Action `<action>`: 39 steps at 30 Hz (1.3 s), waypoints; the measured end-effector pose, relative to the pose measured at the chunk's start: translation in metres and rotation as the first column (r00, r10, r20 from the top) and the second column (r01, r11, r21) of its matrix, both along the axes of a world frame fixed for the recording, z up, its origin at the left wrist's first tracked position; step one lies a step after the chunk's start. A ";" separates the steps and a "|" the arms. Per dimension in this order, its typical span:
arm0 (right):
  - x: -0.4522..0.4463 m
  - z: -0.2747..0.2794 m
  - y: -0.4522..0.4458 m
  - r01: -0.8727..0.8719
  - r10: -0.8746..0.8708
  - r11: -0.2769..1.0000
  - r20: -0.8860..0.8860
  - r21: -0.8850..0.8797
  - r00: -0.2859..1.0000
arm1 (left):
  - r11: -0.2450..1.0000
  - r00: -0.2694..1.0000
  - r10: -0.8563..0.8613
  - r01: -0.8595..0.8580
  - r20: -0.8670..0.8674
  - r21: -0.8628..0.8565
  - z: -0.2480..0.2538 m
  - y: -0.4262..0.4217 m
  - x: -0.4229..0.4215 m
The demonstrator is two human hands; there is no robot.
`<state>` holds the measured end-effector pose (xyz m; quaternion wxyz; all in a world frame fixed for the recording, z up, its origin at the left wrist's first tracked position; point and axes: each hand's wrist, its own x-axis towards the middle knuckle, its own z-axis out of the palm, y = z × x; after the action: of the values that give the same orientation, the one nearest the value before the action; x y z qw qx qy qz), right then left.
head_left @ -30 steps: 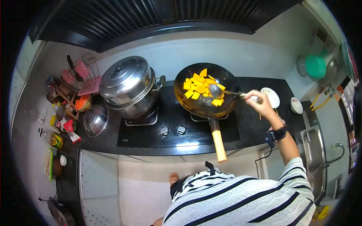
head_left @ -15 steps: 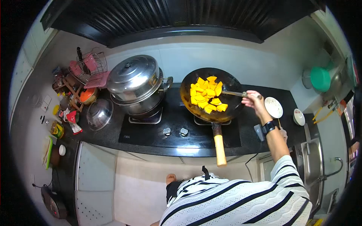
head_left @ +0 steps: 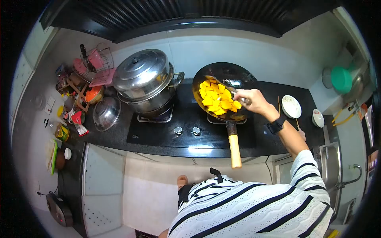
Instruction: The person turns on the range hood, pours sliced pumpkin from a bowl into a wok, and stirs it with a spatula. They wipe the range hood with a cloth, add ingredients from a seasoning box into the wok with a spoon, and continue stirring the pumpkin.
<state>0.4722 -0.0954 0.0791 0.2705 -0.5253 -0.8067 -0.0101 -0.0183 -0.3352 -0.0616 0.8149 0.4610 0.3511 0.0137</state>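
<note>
My right hand (head_left: pixel 251 100) is closed round the handle of a metal spatula (head_left: pixel 223 83), reaching over the right side of a dark wok (head_left: pixel 238 73). The spatula's head lies at the far left of the wok, behind a heap of yellow-orange chunks (head_left: pixel 216 97) that look like pumpkin. Toward me points the wok's pale wooden handle (head_left: pixel 235 152), with no hand on it. The wok sits on the right burner of a black glass hob (head_left: pixel 158 139). My left hand is out of view.
A large lidded steel steamer pot (head_left: pixel 141 75) stands on the left burner. Farther left are an upturned steel bowl (head_left: pixel 106 114), an oil bottle (head_left: pixel 61 133) and a wire rack (head_left: pixel 105 59). Bowls (head_left: pixel 291 107) sit at right, near the sink (head_left: pixel 330 162). Overhead hangs a range hood (head_left: pixel 194 23).
My right hand has moved left over the wok, and the spatula's head has swung to the far left side. The chunks are gathered lower in the wok. The view has shifted slightly.
</note>
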 end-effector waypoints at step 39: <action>0.107 0.015 -0.081 0.377 -0.570 0.811 -0.752 -0.448 0.332 | 0.589 0.741 -0.565 0.670 -0.364 0.451 0.020 0.091 -0.014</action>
<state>0.5796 -0.1760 0.0937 0.5677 -0.6925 -0.3664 0.2528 -0.0319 -0.2439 -0.0420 0.5618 0.7685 0.2212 -0.2118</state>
